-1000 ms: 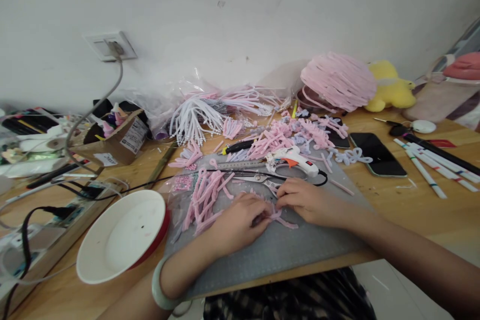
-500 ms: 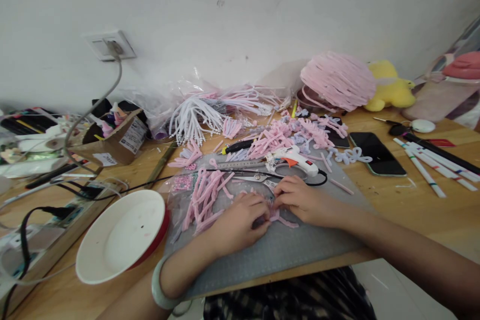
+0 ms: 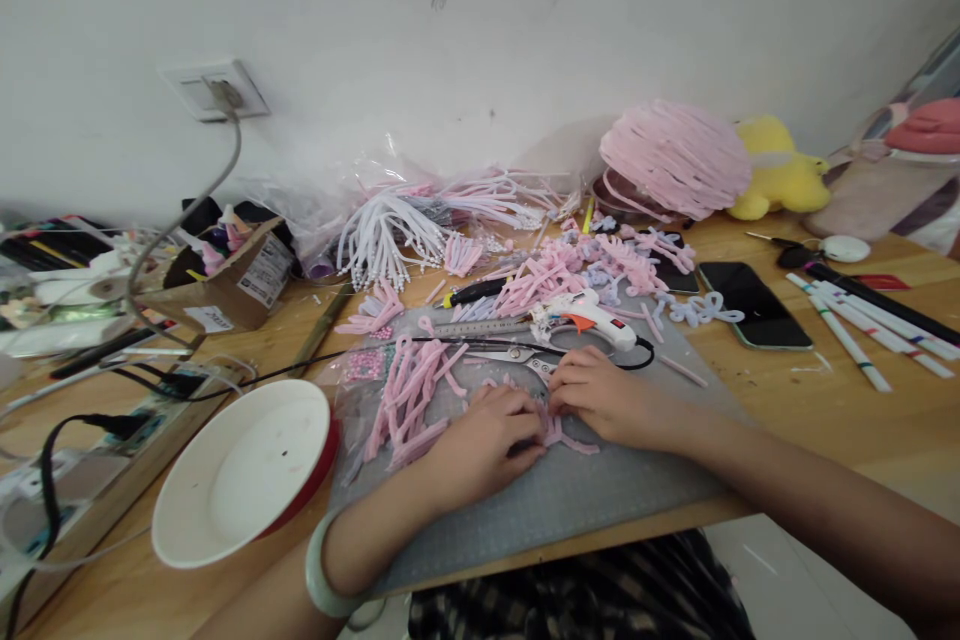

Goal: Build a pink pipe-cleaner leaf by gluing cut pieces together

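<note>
On the grey cutting mat (image 3: pixel 600 505), my left hand (image 3: pixel 491 440) and my right hand (image 3: pixel 611 400) meet with bent fingers closed on pink pipe cleaners (image 3: pixel 574 443). Short ends stick out beneath the right fingers; the fingertips hide most of the rest. Just left of my left hand lies a heap of pink pipe cleaner pieces (image 3: pixel 412 390). Beyond my hands are scissors (image 3: pixel 517 356), a metal ruler (image 3: pixel 480 328) and a white glue gun (image 3: pixel 596 318) with an orange trigger. A black cable runs across the scissors.
A white bowl (image 3: pixel 247 475) stands at the left, beside a power strip (image 3: pixel 127 450). Behind lie more pipe cleaners (image 3: pixel 390 230) and a black-handled cutter (image 3: pixel 476 292). Toward the right are a phone (image 3: pixel 754 305), white sticks (image 3: pixel 874 325) and a yellow plush toy (image 3: pixel 776 170).
My left hand has shifted slightly to the right, its fingertips closer to my right hand. Both hands stay closed on the pink pipe cleaners.
</note>
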Tool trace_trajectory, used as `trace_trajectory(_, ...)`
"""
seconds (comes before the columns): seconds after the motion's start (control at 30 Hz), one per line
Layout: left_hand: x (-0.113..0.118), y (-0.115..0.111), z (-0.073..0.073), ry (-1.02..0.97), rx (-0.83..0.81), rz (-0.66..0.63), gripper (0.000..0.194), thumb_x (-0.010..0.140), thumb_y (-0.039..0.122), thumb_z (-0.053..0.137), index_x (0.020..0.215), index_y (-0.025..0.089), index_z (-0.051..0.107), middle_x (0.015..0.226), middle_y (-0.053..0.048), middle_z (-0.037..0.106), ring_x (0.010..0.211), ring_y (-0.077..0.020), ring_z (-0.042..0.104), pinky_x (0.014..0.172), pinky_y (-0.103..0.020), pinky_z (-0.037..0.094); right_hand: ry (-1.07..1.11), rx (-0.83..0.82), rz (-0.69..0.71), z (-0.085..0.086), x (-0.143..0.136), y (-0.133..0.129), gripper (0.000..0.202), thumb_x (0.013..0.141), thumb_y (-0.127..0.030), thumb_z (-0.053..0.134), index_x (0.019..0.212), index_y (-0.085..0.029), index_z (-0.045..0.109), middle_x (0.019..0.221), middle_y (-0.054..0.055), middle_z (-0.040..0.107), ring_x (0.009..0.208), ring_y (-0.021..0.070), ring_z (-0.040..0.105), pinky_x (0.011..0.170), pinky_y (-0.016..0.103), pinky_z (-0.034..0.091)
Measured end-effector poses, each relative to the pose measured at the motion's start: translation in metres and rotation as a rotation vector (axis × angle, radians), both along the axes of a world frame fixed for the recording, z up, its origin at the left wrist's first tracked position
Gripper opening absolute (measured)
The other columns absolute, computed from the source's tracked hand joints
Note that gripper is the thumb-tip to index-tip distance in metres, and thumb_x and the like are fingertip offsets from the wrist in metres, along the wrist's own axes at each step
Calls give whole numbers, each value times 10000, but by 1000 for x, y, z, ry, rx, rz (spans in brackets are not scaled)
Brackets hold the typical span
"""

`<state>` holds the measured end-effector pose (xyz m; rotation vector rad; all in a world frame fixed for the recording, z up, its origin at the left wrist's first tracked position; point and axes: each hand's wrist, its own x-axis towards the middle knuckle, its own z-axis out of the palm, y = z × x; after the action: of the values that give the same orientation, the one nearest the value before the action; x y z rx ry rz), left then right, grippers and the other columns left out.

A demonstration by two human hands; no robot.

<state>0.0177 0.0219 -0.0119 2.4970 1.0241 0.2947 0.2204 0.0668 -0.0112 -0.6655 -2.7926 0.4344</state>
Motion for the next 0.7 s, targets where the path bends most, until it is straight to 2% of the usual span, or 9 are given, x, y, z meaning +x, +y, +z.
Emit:
trace_trajectory(0.43, 2, -2, 4, 56, 45, -38, 85, 852, 233, 499, 866, 197, 576, 955, -33, 573, 911, -184, 473, 802, -320, 337, -21, 8, 16, -3, -1, -1, 175, 796, -67, 509, 862, -159, 642, 913, 45, 637, 931, 189, 451, 863, 361, 292)
trace_trajectory(0.7, 1, -1, 4, 54, 75, -69, 130, 874, 208, 450, 914, 204, 573, 954, -39, 578, 907, -178, 476, 801, -314, 333, -48, 72, 14, -1, -2, -3, 143, 801, -92, 521, 857, -154, 637, 905, 44, 641, 922, 190, 454, 835, 354, 282)
